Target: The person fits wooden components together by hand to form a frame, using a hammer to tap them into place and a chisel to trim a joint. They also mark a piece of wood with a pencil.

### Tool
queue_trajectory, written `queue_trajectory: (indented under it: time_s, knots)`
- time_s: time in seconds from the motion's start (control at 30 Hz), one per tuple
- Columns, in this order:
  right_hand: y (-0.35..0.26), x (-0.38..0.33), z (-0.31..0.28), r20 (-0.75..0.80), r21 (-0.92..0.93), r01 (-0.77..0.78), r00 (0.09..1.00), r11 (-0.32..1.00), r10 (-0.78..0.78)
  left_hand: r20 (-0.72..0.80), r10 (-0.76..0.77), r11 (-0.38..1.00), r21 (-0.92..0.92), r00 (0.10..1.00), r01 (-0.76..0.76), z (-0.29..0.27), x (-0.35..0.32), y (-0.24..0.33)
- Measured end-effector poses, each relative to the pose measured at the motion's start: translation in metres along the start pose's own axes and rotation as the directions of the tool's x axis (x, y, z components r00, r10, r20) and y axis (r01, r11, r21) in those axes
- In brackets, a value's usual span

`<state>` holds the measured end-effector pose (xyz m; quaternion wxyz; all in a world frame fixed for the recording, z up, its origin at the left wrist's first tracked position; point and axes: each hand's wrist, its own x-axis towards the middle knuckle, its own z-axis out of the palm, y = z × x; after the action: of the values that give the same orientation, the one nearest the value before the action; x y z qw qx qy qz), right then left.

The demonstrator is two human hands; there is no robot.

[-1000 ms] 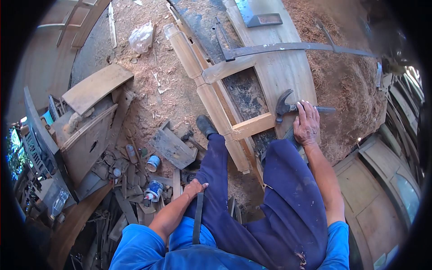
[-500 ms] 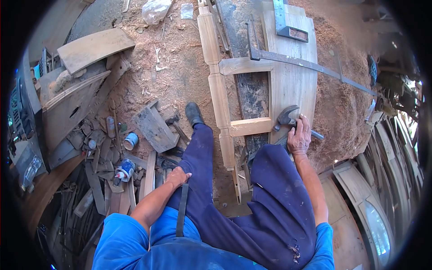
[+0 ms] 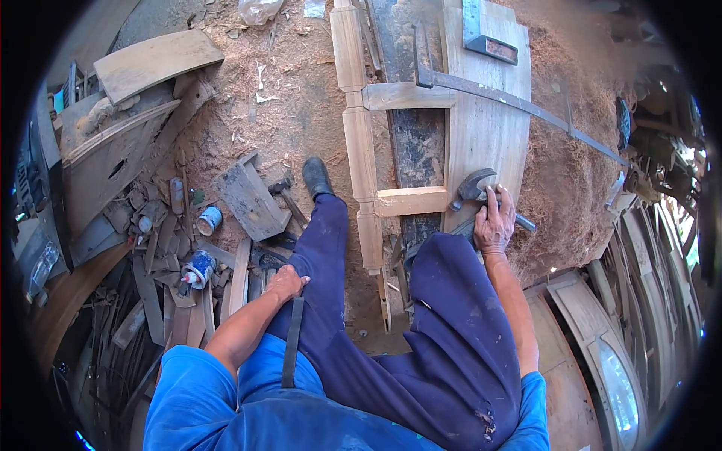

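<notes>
My right hand (image 3: 494,224) grips the handle of a claw hammer (image 3: 476,188), whose metal head rests on the pale wooden frame (image 3: 481,128) lying on the sawdust-covered ground. My left hand (image 3: 286,283) rests closed on my left thigh, holding nothing that I can see. My legs in dark blue trousers stretch forward, the left foot in a black shoe (image 3: 317,177) beside the frame's turned wooden post (image 3: 359,135). A long metal bar clamp (image 3: 496,94) lies across the frame.
A wooden block (image 3: 250,197) and a second hammer (image 3: 286,197) lie left of my shoe. Small cans (image 3: 209,220), scrap wood strips and tools pile at the left. Curved wooden panels (image 3: 154,60) stand at upper left; arched frames (image 3: 609,353) lean at right.
The view has shifted, so the frame sits higher and more upright in the picture. My right hand stays on the hammer and my left hand stays on my thigh.
</notes>
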<state>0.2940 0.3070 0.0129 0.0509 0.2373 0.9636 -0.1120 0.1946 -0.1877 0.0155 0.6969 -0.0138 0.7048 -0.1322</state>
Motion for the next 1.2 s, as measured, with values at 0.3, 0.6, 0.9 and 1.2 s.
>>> queue_trajectory:
  time_s: [0.3, 0.6, 0.9, 1.2]
  knots:
    - [0.005, 0.0, 0.001, -0.052, -0.007, 0.06, 0.997, 0.998, -0.06, -0.032, 0.013, 0.998, 0.058, 0.999, -0.011, 0.003, 0.003, 0.001]
    - [0.005, -0.001, 0.002, -0.058, 0.005, 0.037, 0.998, 0.999, -0.037, -0.027, 0.005, 0.997, 0.072, 1.0, -0.003, -0.002, 0.004, 0.001]
    - [0.002, 0.0, -0.001, -0.064, 0.003, 0.054, 0.996, 0.999, -0.054, -0.012, -0.006, 0.996, 0.094, 1.0, 0.007, -0.002, 0.004, 0.003]
    - [0.006, -0.002, 0.001, -0.046, 0.0, 0.048, 0.998, 0.999, -0.047, -0.026, 0.009, 0.997, 0.079, 1.0, -0.007, -0.001, 0.01, -0.004]
